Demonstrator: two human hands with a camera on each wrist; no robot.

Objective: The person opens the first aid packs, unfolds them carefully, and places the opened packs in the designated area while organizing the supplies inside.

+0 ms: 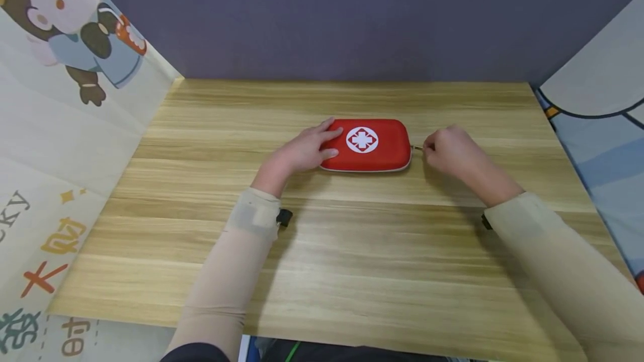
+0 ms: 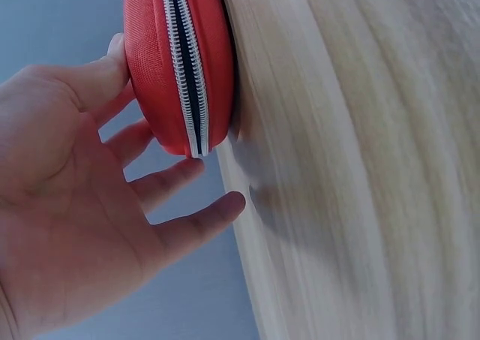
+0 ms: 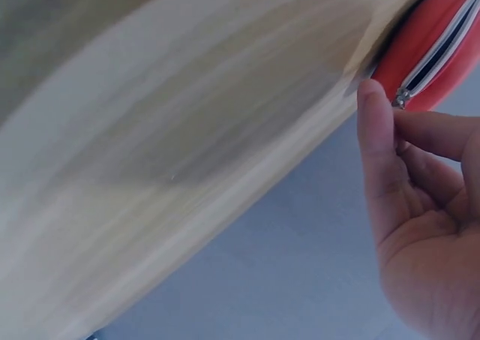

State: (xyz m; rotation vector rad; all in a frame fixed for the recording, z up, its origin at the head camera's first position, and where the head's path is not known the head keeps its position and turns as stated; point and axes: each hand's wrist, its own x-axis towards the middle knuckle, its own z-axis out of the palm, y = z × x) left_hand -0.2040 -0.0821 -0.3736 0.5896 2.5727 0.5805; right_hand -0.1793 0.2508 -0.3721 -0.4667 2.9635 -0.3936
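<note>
A red first-aid case (image 1: 387,144) with a white cross emblem (image 1: 362,139) lies flat on the wooden table. My left hand (image 1: 307,149) rests on its left end, thumb and forefinger on the top, the other fingers spread loosely past the end. In the left wrist view the zipper teeth (image 2: 180,55) stand apart, with a dark gap between the two rows. At the right end, my right hand (image 1: 450,149) pinches the zipper pull (image 1: 417,148) between thumb and forefinger. The right wrist view shows the zipper slider (image 3: 402,97) just beyond the fingertips, with parted teeth behind it.
The wood-grain table (image 1: 352,261) extends around the case on all sides. A dark grey-blue panel (image 1: 352,21) stands along its back edge. Printed cloths hang at the left (image 1: 100,144) and right (image 1: 598,138) sides.
</note>
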